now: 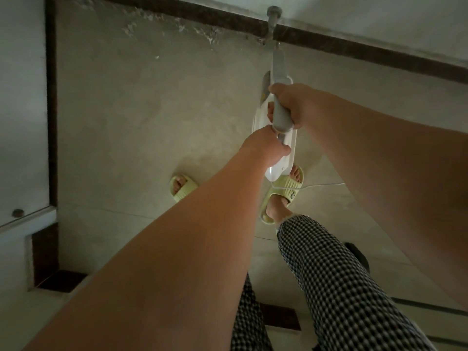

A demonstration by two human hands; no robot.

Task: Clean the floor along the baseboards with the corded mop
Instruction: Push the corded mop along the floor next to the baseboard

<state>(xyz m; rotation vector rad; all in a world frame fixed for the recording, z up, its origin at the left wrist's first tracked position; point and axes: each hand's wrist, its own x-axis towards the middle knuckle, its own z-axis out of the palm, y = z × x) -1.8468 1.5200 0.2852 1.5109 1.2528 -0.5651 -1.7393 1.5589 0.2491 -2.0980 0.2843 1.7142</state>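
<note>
Head view: the likeliest trouble is the thin white power cord [316, 185], which leaves the lower end of the white plastic corded mop body [283, 148] and runs across the pale yellow rubber slipper [281, 193] on the right foot, then away over the beige tiled floor [152, 122] toward the right edge. A step forward could, I judge, snag the cord, jerk the mop off its line or trip the person. A second risk is the far end: the grey mop head [273, 21] sits right at the dark brown baseboard [354, 46] along the floor's top edge, so a hard push could knock it against the wall. White specks lie on the floor just beside that baseboard, left of the head, so this strip looks not yet clean.

The right hand [291, 102] has its fingers curled fully round the grey handle [281, 115], a closed grasp. The left hand [266, 145] sits just below it, fingers wrapped tight round the white body, thumb [285, 149] pressed on its face. Both hands carry the mop, which slants from them to the baseboard.
</note>
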